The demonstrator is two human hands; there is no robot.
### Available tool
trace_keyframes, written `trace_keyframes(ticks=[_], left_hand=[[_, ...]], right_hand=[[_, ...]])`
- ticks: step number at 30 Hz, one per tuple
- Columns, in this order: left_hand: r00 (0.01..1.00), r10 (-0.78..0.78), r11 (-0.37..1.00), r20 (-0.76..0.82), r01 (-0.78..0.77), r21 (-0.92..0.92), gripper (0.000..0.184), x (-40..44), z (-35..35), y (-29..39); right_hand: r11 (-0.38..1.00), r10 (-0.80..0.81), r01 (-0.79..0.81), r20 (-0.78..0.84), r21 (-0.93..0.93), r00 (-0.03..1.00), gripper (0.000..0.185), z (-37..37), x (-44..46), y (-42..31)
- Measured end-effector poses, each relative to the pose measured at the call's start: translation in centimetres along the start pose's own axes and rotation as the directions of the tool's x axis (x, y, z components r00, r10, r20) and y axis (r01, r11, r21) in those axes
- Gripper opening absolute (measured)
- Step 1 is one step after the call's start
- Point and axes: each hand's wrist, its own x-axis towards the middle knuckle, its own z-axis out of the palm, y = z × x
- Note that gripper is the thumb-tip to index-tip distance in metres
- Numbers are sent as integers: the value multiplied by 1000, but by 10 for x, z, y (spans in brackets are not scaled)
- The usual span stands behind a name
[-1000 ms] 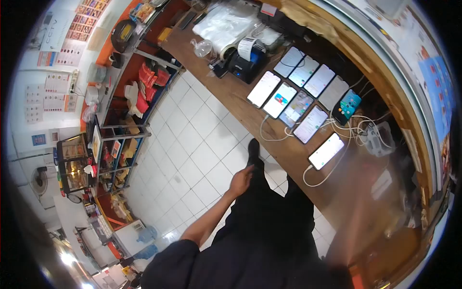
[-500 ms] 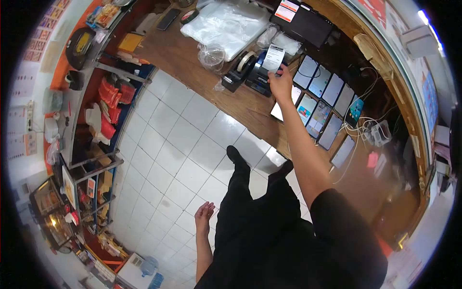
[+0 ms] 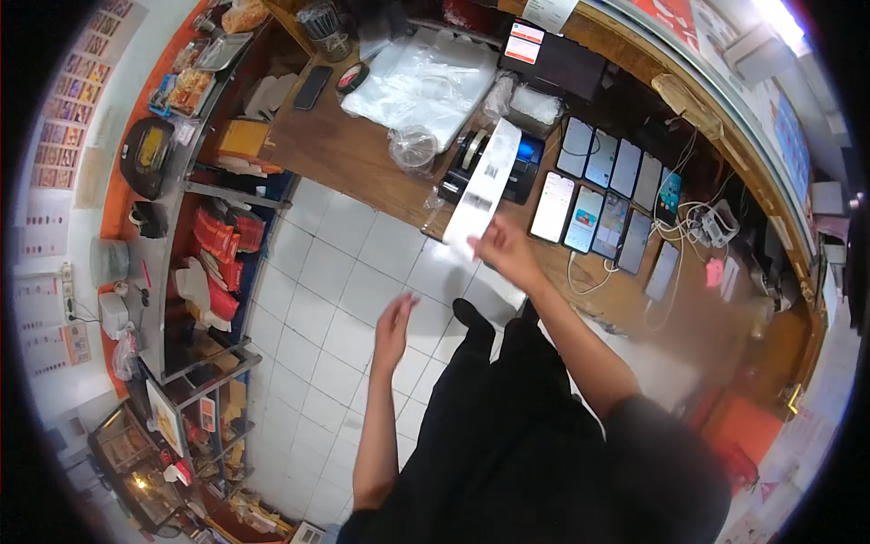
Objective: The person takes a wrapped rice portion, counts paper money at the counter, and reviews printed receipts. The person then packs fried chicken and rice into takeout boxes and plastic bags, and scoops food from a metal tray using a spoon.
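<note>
1. Item under inspection: a printed paper strip (image 3: 483, 186), located over the near part of the wooden counter (image 3: 349, 163), in front of the black printer (image 3: 519, 189) as seen from above.
2. Long axis: slanted across the view, from upper right to lower left. The upper end points toward the far side of the counter, where a dark screen (image 3: 571, 68) stands; the lower end points back toward the person, reaching the counter's near edge in this view.
3. Markings: a dark barcode-like block lies toward the lower half of the strip, a smaller square code above it. The finer print is too small to read.
4. Right hand (image 3: 504, 254): thumb and fingers are closed on the lower end of the strip, at its right-hand edge. The forearm comes in from the lower right.
5. Left hand (image 3: 392, 331): held over the tiled floor (image 3: 340, 272), apart from the counter, fingers loosely bent and pointing up the view. The grip is relaxed, part open.
6. Surroundings: a tape dispenser (image 3: 470, 150) sits just left of the strip, with a clear plastic cup (image 3: 412, 149) beside it. Clear plastic bags (image 3: 426, 86) lie beyond the cup. Right of the printer, lit phones (image 3: 552, 208) lie in two rows, with white cables (image 3: 696, 224) near their right end.
</note>
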Motion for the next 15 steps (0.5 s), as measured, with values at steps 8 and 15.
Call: trace_keyframes(ticks=[8,15], left_hand=[[883,19,988,469,56,-145,38,74,80,197],[907,271,962,323,-245,-119,24,64,110,249]], right_hand=[[938,204,-222,93,267,974,45,31,-87,-91],[979,182,-197,186,61,965,34,-1,-92,-143]])
